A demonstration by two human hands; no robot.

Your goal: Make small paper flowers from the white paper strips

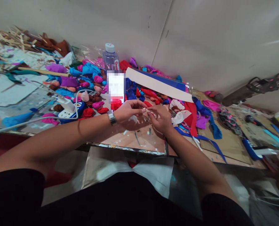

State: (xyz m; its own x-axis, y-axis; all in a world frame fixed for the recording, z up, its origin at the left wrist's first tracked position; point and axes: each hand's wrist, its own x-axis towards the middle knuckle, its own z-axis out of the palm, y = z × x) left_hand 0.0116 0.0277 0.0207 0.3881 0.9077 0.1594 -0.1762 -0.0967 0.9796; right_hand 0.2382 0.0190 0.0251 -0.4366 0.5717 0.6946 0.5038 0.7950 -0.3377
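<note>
My left hand [126, 111], with a metal watch [111, 118] on the wrist, is closed, thumb and fingers meeting at the tips. Against it, my right hand [161, 118] is closed in a pinch. Between the fingertips of both hands is a small pale piece [146, 110], too small to tell its kind. Crumpled cream-white pieces [181, 116] that look like thin cloth or paper lie just right of my right hand. A red strip [193, 119] runs down beside them. Bunched bits of red cloth [116, 104] lie near my left hand.
A clear plastic bottle [110, 59] and a blurred-out upright screen [116, 84] stand behind my hands. A long cream strip [158, 84] lies at the back. To the left are a power strip [67, 111] with a white cable and green-handled pliers [14, 77]. A dark stand arm [252, 89] rises at right.
</note>
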